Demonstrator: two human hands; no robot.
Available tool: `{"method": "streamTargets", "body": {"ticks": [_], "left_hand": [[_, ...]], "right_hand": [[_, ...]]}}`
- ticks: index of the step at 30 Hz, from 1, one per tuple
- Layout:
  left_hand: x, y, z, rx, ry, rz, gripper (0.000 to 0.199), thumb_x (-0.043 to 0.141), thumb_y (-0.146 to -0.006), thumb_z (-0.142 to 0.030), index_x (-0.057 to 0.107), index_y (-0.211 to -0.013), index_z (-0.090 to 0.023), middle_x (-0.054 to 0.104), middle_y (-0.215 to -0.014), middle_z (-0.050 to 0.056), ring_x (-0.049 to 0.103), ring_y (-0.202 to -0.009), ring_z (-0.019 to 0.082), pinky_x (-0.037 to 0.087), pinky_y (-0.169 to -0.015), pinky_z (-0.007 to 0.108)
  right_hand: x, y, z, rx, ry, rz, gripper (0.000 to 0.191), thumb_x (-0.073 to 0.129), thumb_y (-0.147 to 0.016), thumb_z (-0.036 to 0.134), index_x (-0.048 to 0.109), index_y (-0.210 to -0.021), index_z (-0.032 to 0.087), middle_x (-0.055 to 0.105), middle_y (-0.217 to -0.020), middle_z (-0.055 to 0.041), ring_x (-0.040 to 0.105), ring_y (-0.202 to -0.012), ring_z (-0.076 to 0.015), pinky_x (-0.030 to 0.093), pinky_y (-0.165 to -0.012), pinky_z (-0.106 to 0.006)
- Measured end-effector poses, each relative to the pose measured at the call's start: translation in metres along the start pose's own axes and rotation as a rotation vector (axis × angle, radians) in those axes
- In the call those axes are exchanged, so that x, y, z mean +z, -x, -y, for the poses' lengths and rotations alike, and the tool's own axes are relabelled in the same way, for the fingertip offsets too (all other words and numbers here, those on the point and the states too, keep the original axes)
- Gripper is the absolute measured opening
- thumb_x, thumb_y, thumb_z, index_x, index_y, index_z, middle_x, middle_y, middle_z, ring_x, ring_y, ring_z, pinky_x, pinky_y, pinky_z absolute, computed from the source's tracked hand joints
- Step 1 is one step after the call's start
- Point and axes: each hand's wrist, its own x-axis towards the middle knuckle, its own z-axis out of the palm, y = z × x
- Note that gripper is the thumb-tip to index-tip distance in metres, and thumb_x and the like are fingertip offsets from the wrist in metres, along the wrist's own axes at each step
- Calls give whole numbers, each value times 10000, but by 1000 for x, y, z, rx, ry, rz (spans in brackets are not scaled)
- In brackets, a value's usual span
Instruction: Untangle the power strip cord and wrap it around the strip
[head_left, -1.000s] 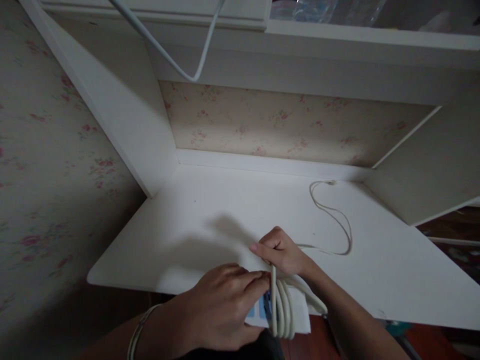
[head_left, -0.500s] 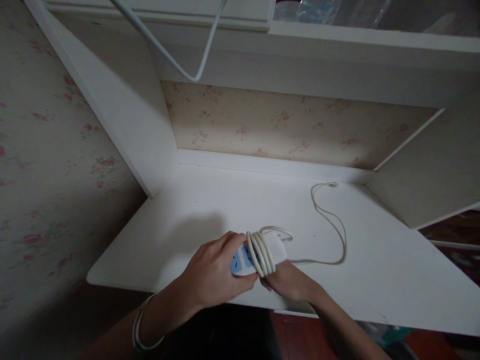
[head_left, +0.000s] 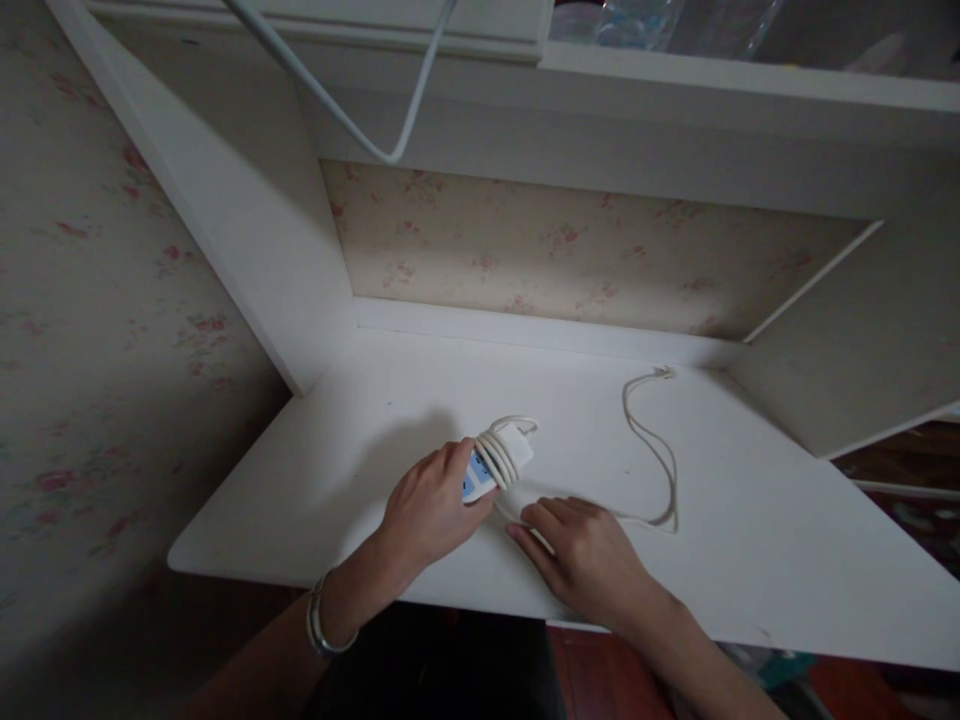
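Note:
My left hand point(head_left: 429, 502) is closed around one end of a white power strip point(head_left: 474, 482) with blue socket faces. Several turns of cream cord point(head_left: 499, 458) are wrapped round the strip's middle, and a small loop sticks out past its far end. Close by on the right, my right hand point(head_left: 589, 555) has its fingers bent around the loose cord, just below the strip. From under that hand the cord point(head_left: 672, 470) runs right and curves back across the desktop to its plug end point(head_left: 664, 372). The palm side of the right hand is hidden.
A white desktop point(head_left: 750, 560) lies under both hands, with side panels point(head_left: 247, 220) left and right. Above, a pale cable or bar point(head_left: 390, 158) hangs down before a shelf point(head_left: 720, 75) holding clear plastic items. Floral wallpaper point(head_left: 525, 245) covers the wall behind.
The power strip has moved slightly left and away from me in my left hand. My right hand has come out from behind it to the right, and the loose cord has shifted.

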Motion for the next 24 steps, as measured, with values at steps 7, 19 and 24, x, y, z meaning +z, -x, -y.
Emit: {"method": "streamTargets", "body": {"ticks": [7, 19, 24], "left_hand": [[11, 6, 2, 106, 35, 99, 381, 633, -789, -300, 507, -1139, -219, 667, -1031, 77, 632, -940, 259, 483, -810, 358], [-20, 32, -25, 527, 37, 361, 343, 656, -755, -373, 543, -1014, -178, 682, -892, 50, 658, -825, 229, 520, -777, 343], [-32, 38, -26, 524, 220, 237, 299, 681, -736, -339, 537, -953, -192, 672, -923, 31, 645, -827, 184, 527, -748, 290]], "right_hand": [[-6, -13, -5, -188, 82, -172, 353, 434, -957, 255, 599, -655, 177, 572, -585, -30, 480, -573, -132, 244, -598, -314], [12, -53, -36, 89, -698, 36, 590, 379, -954, 502, 371, -468, 169, 293, -444, 55, 268, -433, -66, 215, -464, -234], [40, -51, -34, 290, -821, 119, 629, 296, -950, 578, 468, -505, 169, 385, -460, 34, 369, -463, -88, 301, -491, -232]]}}
